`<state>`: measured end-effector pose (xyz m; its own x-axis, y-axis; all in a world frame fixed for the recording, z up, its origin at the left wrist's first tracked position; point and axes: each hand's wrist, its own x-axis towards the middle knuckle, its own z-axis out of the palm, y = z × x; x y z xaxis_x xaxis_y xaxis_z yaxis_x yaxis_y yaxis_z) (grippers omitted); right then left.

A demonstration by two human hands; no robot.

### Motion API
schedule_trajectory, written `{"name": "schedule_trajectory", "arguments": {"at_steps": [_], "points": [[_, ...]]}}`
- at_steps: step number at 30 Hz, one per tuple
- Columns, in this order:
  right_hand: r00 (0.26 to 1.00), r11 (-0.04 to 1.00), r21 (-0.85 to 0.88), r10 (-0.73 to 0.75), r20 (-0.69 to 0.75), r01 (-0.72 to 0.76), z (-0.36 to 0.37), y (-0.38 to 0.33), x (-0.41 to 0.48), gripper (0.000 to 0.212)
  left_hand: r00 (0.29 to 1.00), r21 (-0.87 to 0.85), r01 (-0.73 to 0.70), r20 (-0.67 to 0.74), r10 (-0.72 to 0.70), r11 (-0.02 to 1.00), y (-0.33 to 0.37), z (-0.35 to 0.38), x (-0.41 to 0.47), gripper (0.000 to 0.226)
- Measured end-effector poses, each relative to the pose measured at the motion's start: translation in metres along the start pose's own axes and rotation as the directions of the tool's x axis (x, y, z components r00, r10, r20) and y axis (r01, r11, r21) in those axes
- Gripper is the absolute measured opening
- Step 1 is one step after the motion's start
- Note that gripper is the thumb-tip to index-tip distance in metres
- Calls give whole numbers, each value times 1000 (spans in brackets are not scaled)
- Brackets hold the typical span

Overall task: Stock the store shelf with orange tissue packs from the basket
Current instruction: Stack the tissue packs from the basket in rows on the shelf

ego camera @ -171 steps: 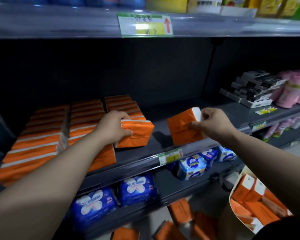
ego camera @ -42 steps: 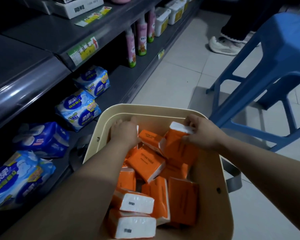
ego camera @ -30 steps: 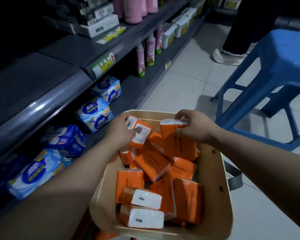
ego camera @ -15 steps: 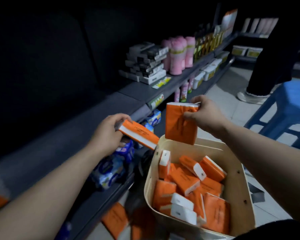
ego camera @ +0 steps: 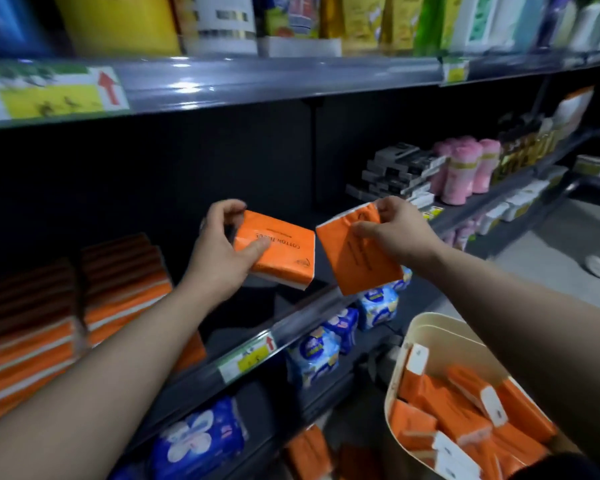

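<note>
Left hand point(ego camera: 219, 258) grips 1 orange pack point(ego camera: 281, 252), right hand point(ego camera: 395, 230) pinches another pack point(ego camera: 357, 258) by its top, both above the shelf point(ego camera: 291, 327). That loose pinch could slip, dropping it toward the basket point(ego camera: 400, 351).

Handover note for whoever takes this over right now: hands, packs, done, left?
Left hand grips the left pack, held flat above the shelf.
Right hand grips the right pack by its top end, tilted, over the shelf's front edge.
Done: rows of orange packs fill the shelf's left part.
Left: set both packs beside the rows, then bring over the many packs lying in the basket.
</note>
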<state>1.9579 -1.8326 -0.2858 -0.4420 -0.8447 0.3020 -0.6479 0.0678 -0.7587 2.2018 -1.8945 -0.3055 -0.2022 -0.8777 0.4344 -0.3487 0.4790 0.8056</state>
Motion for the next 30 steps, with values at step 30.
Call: {"name": "schedule_trajectory", "arguments": {"at_steps": [30], "points": [[968, 990, 72, 103, 229, -123, 150, -4, 108, 52, 951, 615, 51, 212, -227, 787, -125, -25, 142, 44]]}}
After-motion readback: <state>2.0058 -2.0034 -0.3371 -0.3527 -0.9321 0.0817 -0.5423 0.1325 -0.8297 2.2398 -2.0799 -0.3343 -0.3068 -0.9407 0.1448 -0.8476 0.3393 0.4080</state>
